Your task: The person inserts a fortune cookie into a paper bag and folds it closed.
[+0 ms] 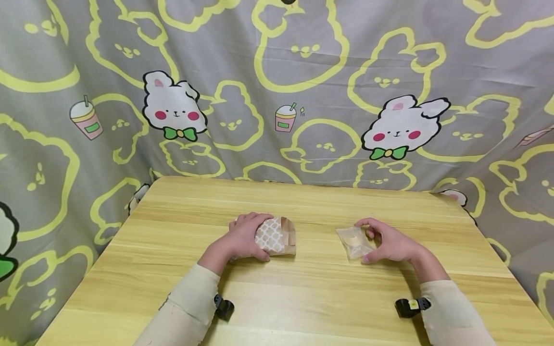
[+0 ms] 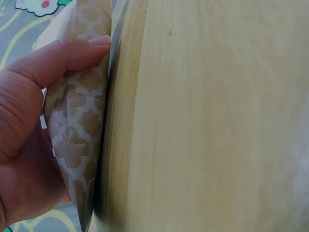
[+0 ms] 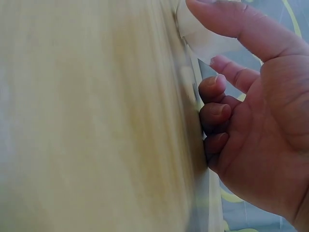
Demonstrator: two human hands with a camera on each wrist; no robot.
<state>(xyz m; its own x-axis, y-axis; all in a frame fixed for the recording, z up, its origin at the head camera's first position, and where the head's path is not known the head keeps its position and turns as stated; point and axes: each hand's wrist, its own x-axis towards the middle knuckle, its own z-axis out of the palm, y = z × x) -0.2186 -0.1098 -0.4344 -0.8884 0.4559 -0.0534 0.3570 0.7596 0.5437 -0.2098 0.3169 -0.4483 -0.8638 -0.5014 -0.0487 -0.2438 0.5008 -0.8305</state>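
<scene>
In the head view my left hand (image 1: 246, 236) grips a brown paper bag (image 1: 273, 235) with a white lattice pattern, its plain brown end pointing right. The left wrist view shows the thumb (image 2: 72, 55) lying across the patterned side of the bag (image 2: 77, 140), which is flat against the tabletop. To the right, my right hand (image 1: 391, 242) holds a small see-through packet (image 1: 354, 241) by its edges, thumb on the near side and index finger on the far side. Something pale and round shows inside. In the right wrist view the other fingers (image 3: 215, 116) are curled beside the packet (image 3: 203, 36).
Both hands are over a light wood-grain table (image 1: 303, 298). A grey curtain (image 1: 242, 48) with yellow outlines and rabbit prints hangs behind the table and along its sides. A small black camera (image 1: 224, 307) is strapped at the left wrist, another camera (image 1: 409, 307) at the right.
</scene>
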